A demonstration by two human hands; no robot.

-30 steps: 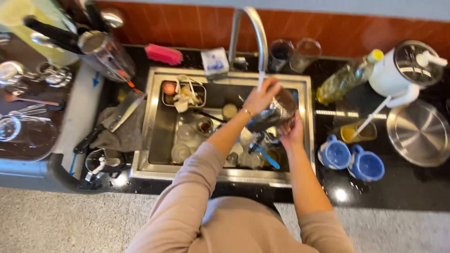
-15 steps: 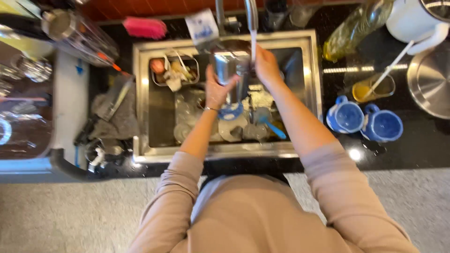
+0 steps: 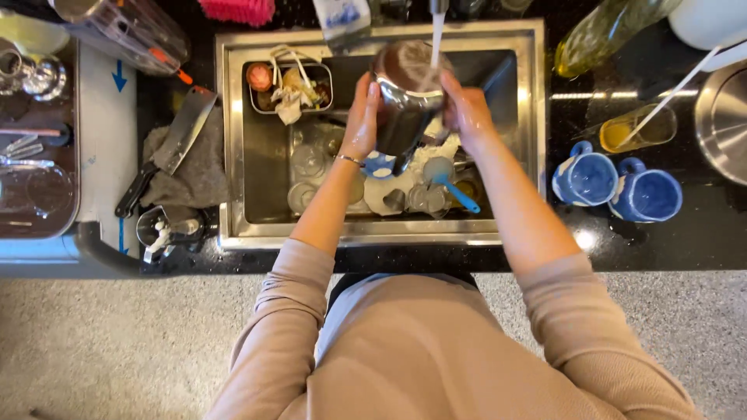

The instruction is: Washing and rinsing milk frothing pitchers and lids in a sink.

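fingers (image 3: 366,109) of both hands grip steel cup (image 3: 405,93) | white-blue packet (image 3: 342,19) behind sink (image 3: 233,140)

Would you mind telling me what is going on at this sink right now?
A person holds a shiny steel cup between left hand and right hand, under a stream of tap water, over a steel sink full of glasses and dishes. Two blue ceramic mugs stand on the black counter to the right.

A home kitchen: a stainless steel sink (image 3: 233,140) full of dishes set in a black stone counter (image 3: 685,241), two blue ceramic mugs (image 3: 615,183), a steel cleaver (image 3: 175,144).
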